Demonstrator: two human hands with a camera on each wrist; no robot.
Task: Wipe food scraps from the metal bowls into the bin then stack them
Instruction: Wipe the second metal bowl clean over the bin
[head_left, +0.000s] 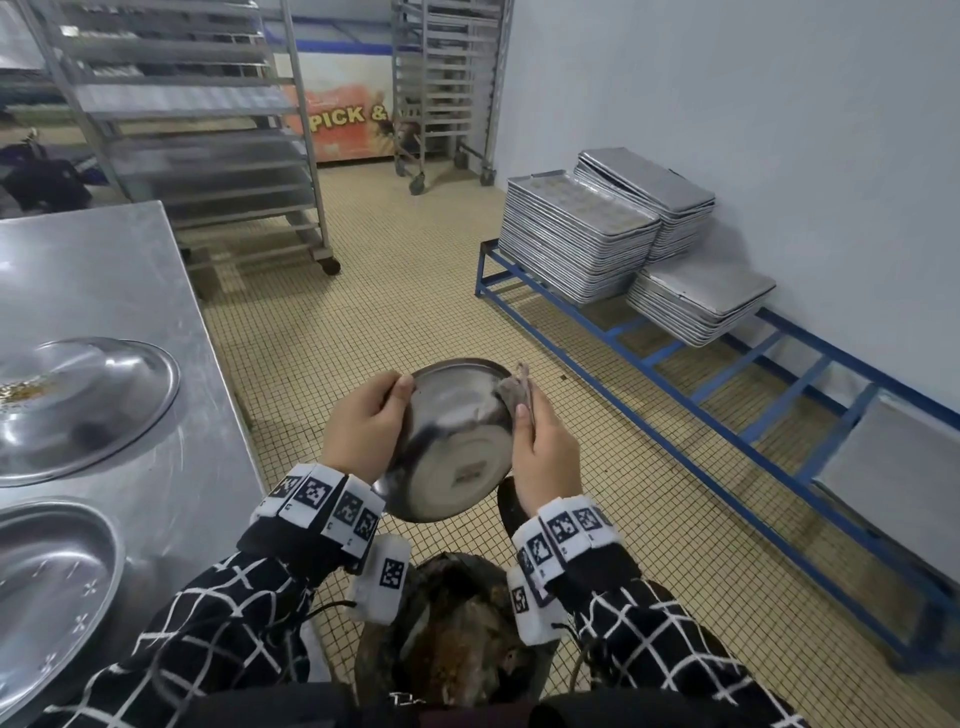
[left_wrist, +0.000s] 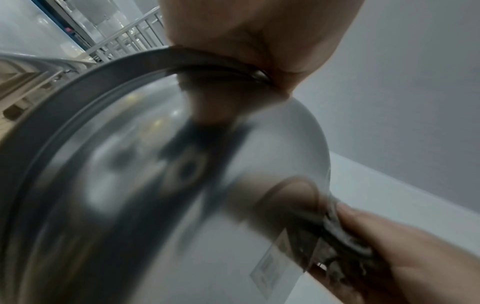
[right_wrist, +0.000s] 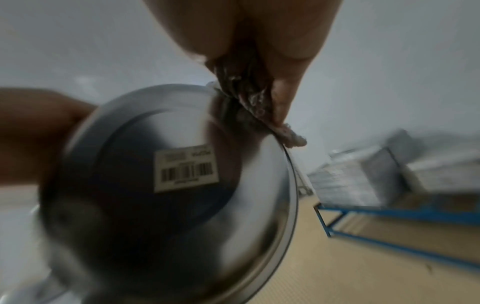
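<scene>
While a dark bin (head_left: 452, 639) holding brown food scraps sits lowest in the head view, between the person's checked sleeves (head_left: 218, 623), a metal bowl (head_left: 452, 447) is held tilted just above it, base turned toward the camera and mouth facing away. A barcode sticker (right_wrist: 185, 168) is stuck to that base. The left hand (head_left: 363, 426) grips the bowl's left rim, thumb curled over the edge. The right hand (head_left: 540, 452) pinches a grey, wet-looking cloth (head_left: 517, 389) against the right rim, part of the cloth folded inside the bowl. To the left, a steel bench (head_left: 130, 291) carries two more metal bowls, the nearer one (head_left: 47, 592) at the frame's edge and the farther one (head_left: 78, 400) holding some yellowish crumbs. Farther off on the tiled floor (head_left: 395, 322), a blue frame (head_left: 675, 364) against the wall bears stacks of baking trays (head_left: 582, 234), and wheeled racks (head_left: 208, 130) stand beyond.
</scene>
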